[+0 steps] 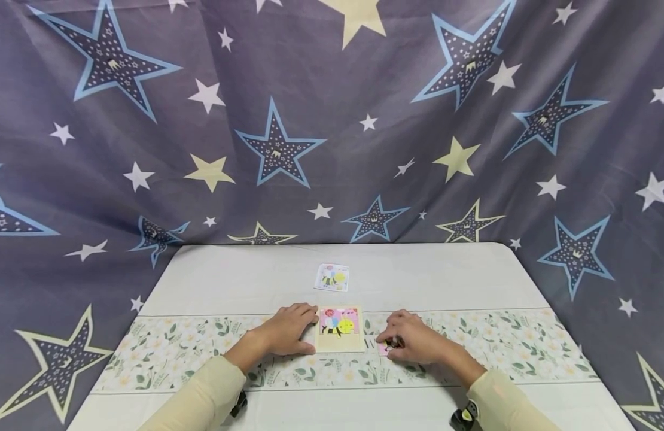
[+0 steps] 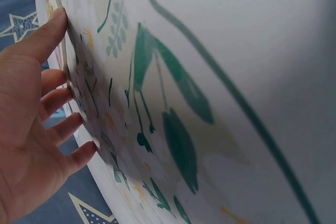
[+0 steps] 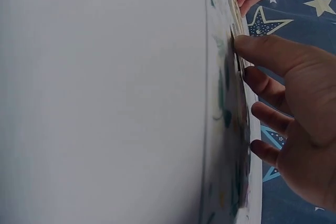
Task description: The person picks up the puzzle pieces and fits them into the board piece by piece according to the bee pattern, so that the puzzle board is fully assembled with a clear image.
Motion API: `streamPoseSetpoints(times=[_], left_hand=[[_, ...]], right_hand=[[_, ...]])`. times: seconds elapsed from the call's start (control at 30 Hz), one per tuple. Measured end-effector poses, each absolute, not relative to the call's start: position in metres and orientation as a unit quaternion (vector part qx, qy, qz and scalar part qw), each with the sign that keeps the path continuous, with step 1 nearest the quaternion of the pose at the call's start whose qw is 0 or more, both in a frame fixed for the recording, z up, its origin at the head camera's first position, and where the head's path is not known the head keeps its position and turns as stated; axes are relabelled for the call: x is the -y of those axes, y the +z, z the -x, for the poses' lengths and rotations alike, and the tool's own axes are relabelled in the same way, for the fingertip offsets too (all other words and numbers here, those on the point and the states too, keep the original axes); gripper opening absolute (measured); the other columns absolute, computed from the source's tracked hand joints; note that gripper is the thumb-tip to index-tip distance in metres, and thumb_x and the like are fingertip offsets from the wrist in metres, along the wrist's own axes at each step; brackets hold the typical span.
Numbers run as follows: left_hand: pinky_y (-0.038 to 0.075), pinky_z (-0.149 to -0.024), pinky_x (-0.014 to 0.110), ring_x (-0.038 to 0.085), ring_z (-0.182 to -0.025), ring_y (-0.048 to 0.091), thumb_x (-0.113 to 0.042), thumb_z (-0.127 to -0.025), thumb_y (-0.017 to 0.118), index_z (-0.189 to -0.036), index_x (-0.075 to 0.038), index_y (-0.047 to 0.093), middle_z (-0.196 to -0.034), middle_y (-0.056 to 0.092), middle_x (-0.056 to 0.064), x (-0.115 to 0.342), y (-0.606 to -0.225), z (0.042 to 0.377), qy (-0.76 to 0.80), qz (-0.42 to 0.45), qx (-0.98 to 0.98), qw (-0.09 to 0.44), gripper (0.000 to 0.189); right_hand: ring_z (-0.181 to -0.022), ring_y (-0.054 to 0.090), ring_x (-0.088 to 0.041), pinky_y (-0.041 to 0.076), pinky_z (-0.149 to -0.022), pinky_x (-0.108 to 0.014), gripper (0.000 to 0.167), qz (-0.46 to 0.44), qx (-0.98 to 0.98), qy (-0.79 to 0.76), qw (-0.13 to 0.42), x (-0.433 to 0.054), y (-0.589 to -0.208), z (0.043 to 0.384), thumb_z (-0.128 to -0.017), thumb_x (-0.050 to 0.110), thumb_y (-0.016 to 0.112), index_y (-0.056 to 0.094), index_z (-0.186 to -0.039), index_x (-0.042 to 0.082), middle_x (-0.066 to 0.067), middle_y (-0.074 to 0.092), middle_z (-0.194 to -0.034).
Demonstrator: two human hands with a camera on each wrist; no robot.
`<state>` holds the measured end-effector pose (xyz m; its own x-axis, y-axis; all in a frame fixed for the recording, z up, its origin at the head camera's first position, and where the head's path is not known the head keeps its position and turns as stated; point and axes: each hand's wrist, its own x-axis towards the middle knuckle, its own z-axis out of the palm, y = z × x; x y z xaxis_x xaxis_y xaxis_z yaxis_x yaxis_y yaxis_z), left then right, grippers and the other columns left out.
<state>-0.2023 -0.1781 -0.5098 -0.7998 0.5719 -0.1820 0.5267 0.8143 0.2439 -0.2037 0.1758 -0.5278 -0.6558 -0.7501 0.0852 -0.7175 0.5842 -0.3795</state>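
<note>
A square wooden puzzle board (image 1: pixel 340 347) lies flat on the table. Pieces in its upper part form a bee picture (image 1: pixel 340 322) on pink; a strip of bare wood shows along the bottom. My left hand (image 1: pixel 289 330) rests at the board's left side, thumb by the lower corner and fingers by the upper one. In the left wrist view, the thumb (image 2: pixel 52 30) touches the board's edge. To the right of the board, my right hand (image 1: pixel 415 338) pinches a pink puzzle piece (image 1: pixel 384 348) low over the tablecloth, its fingers partly covering it.
Behind the board lies a card (image 1: pixel 332 277) with a similar bee picture. Short dark marks (image 1: pixel 370 343) show between the board and the right hand. A floral band (image 1: pixel 176 347) crosses the white table cover (image 1: pixel 418 275). A starry curtain (image 1: pixel 332 149) hangs behind.
</note>
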Motion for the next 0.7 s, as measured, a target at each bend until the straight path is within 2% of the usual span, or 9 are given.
streamPoseSetpoints(times=[0.2, 0.7], left_hand=[[0.034, -0.119, 0.058, 0.034, -0.15, 0.037, -0.055, -0.09, 0.071, -0.143, -0.014, 0.055, -0.159, 0.043, 0.012, 0.178, -0.509, 0.202, 0.095, -0.292, -0.944, 0.124, 0.069], [0.035, -0.118, 0.059, 0.034, -0.149, 0.038, -0.053, -0.089, 0.073, -0.141, -0.015, 0.056, -0.159, 0.044, 0.012, 0.178, -0.507, 0.2, 0.095, -0.296, -0.943, 0.121, 0.066]], right_hand=[[-0.119, 0.055, -0.022, 0.044, -0.102, -0.055, 0.031, 0.409, -0.888, -0.203, 0.052, -0.17, -0.524, 0.207, -0.086, 0.025, 0.081, 0.077, -0.117, 0.027, 0.013, 0.065, -0.104], [-0.123, 0.053, -0.022, 0.043, -0.104, -0.054, 0.029, 0.434, -0.873, -0.218, 0.05, -0.131, -0.519, 0.21, -0.091, 0.029, 0.077, 0.076, -0.12, 0.025, 0.009, 0.067, -0.112]])
